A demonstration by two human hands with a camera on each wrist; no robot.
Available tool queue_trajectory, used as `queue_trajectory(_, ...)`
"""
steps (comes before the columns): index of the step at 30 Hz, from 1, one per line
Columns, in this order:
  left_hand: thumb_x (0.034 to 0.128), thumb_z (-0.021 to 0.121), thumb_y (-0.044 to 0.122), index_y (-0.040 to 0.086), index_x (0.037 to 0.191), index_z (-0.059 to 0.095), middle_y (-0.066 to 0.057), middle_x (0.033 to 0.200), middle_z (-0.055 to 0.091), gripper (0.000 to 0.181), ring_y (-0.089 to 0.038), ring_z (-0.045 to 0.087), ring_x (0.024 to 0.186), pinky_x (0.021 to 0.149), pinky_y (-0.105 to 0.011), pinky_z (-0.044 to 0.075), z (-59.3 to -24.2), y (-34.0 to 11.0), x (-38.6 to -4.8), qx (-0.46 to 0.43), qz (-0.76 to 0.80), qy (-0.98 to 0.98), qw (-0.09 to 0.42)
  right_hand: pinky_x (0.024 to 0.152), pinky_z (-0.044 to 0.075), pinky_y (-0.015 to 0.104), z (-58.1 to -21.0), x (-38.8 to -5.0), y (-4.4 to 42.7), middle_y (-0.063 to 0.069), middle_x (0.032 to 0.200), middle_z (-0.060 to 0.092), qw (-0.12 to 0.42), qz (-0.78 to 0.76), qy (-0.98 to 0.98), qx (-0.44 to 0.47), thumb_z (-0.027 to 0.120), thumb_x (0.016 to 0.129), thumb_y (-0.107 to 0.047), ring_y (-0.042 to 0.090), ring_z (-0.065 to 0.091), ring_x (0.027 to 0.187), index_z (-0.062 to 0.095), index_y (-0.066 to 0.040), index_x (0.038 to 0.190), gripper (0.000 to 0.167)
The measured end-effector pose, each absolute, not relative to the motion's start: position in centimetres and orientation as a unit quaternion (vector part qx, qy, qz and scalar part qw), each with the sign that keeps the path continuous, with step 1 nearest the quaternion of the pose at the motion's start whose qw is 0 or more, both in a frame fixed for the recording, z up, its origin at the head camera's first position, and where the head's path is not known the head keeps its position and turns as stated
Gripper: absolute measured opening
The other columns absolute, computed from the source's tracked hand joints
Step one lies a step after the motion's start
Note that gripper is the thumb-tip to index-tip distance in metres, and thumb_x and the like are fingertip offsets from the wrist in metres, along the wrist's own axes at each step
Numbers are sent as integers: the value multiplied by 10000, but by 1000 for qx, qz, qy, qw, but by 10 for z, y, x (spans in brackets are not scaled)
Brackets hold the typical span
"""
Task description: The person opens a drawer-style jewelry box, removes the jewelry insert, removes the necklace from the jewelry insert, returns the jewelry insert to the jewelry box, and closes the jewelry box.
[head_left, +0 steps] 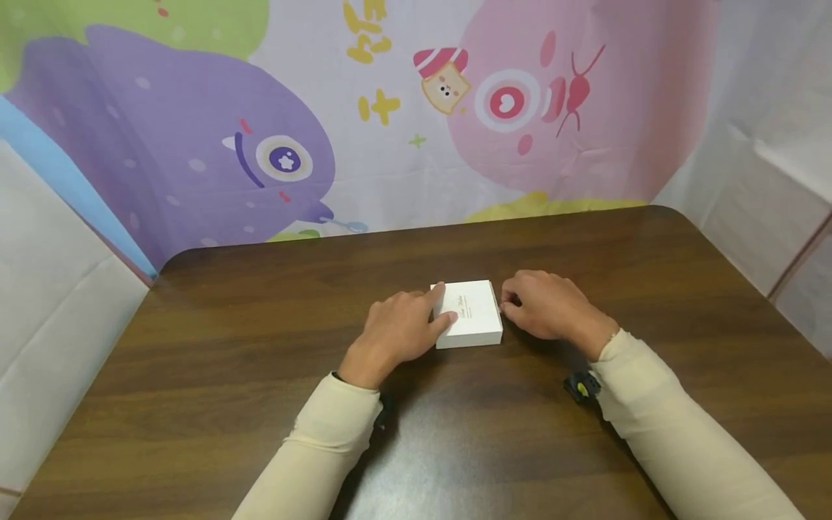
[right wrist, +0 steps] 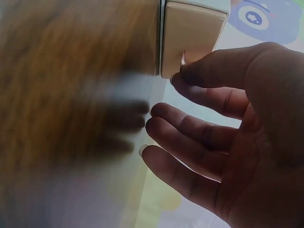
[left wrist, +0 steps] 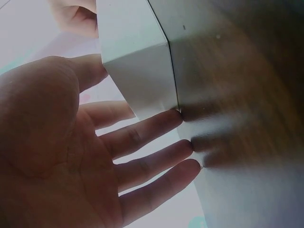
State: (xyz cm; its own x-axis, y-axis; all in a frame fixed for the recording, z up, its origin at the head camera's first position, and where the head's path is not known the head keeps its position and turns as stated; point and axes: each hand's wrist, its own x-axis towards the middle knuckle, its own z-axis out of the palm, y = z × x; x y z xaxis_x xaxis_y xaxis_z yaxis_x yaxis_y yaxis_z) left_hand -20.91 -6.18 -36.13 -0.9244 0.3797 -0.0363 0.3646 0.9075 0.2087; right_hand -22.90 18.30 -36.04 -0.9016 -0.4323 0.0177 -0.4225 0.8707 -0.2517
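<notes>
A small white box [head_left: 471, 310] with faint print on its lid lies flat on the table. On its left, the left hand [head_left: 401, 325] rests its thumb and index finger on the lid. In the left wrist view its other fingers [left wrist: 142, 135] are nearly straight, by the side of the box [left wrist: 142, 78] and the tabletop. The right hand [head_left: 549, 307] is at the box's right side. Seen from the right wrist, its thumb and index finger pinch a small shiny tab [right wrist: 183, 58] on the box's end face [right wrist: 194, 35]; the other fingers are spread below.
The brown wooden table [head_left: 247, 347] extends around the box. Behind it hangs a cloth [head_left: 403, 173] with purple and pink cartoon figures. Pale panels flank the table on both sides. Each wrist carries a dark camera mount below a cream sleeve.
</notes>
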Motion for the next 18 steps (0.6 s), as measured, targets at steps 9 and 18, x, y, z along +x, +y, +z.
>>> queue_trajectory(9, 1000, 483, 591, 226, 1565, 379, -35, 1368, 616, 680, -280, 628, 1130, 777, -498, 495, -361, -63, -211, 188, 102, 976, 41, 605, 433, 395, -359, -233, 186, -14, 858, 573, 18, -125, 970, -210, 590, 919, -166, 177, 524, 707, 659, -185, 813, 128)
queue_trajectory(18, 978, 490, 634, 226, 1563, 382, -26, 1390, 602, 722, -285, 622, 1148, 783, -501, 495, -361, -61, -210, 188, 103, 976, 48, 615, 422, 388, -361, -231, 188, -3, 859, 570, 23, -124, 973, -194, 603, 899, -177, 187, 518, 716, 638, -176, 797, 108)
